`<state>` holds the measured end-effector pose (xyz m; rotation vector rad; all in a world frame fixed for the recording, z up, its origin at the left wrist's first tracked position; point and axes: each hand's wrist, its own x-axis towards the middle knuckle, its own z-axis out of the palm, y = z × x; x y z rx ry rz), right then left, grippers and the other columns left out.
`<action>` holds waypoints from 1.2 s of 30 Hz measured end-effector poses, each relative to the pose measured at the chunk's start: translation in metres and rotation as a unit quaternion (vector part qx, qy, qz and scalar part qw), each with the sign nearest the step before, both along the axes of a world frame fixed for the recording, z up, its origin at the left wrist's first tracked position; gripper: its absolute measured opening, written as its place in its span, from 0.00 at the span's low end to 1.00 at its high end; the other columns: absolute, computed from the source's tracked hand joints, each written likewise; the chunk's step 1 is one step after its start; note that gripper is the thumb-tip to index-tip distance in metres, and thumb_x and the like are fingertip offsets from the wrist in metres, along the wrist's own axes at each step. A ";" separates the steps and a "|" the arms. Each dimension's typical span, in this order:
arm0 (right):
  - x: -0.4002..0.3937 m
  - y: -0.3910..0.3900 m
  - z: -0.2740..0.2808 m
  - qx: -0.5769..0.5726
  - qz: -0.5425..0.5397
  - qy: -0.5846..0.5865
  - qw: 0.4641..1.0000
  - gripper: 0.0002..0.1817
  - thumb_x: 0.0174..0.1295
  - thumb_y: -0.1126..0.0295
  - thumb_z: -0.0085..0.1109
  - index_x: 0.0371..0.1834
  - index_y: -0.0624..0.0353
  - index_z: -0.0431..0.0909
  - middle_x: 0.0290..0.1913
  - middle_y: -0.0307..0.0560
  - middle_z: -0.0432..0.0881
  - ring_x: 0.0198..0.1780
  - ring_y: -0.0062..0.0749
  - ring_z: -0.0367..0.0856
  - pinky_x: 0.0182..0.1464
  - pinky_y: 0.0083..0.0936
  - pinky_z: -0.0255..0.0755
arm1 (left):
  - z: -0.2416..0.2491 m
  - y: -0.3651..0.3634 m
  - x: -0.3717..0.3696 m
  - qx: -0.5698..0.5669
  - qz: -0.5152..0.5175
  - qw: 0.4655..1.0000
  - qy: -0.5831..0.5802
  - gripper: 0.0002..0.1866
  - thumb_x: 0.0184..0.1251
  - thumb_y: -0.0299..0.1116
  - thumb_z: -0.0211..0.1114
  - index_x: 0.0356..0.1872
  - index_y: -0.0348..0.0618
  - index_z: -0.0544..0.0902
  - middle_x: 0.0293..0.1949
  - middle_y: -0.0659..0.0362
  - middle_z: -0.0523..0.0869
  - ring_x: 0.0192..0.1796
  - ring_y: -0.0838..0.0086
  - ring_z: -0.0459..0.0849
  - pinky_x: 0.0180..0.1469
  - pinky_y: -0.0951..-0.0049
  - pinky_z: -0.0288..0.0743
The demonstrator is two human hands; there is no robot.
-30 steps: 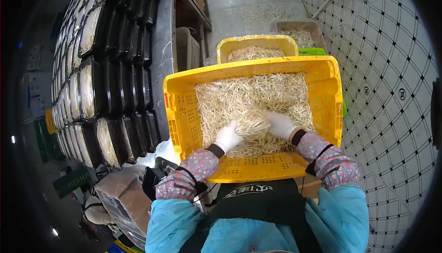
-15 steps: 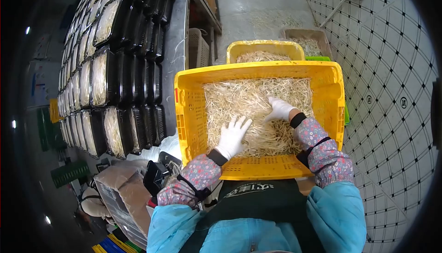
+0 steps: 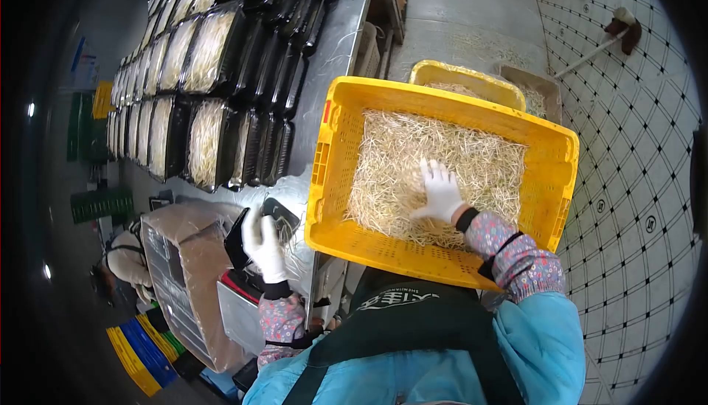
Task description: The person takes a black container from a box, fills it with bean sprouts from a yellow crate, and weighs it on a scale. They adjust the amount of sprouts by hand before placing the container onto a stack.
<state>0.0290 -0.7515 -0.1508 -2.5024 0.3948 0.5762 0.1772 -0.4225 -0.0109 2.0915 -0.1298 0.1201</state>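
Note:
My right hand (image 3: 442,194), in a white glove, lies with fingers spread on a bed of bean sprouts (image 3: 413,147). The sprouts cover the bottom of a yellow plastic crate (image 3: 442,97) with perforated walls. Out to the left of the crate, my white-gloved left hand (image 3: 263,244) is raised over the metal worktop, fingers apart, with nothing visible in it. Close to it is a black plastic tray (image 3: 237,238), partly hidden by the hand. A few loose sprouts (image 3: 291,241) lie just right of that hand.
Stacked black trays packed with sprouts (image 3: 210,51) fill the metal table (image 3: 324,73) at upper left. Behind the crate stand another yellow tub (image 3: 468,71) and a grey bin (image 3: 549,99). A brown cardboard-like box (image 3: 203,257) sits at lower left. A long-handled tool (image 3: 590,58) lies on the patterned surface.
My left hand has left the sprouts and moved left to beside the black tray. My right hand stays on the sprouts, now flatter. The view has turned toward the left.

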 end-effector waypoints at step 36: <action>0.131 0.196 0.226 -0.177 0.407 -0.314 0.839 0.38 0.35 0.59 0.73 0.52 0.67 0.73 0.39 0.56 0.82 0.44 0.48 0.84 0.41 0.42 0.78 | 0.060 0.109 -0.056 0.120 0.133 0.920 -0.349 0.30 0.60 0.22 0.62 0.67 0.37 0.70 0.73 0.43 0.62 0.76 0.45 0.58 0.76 0.53 0.54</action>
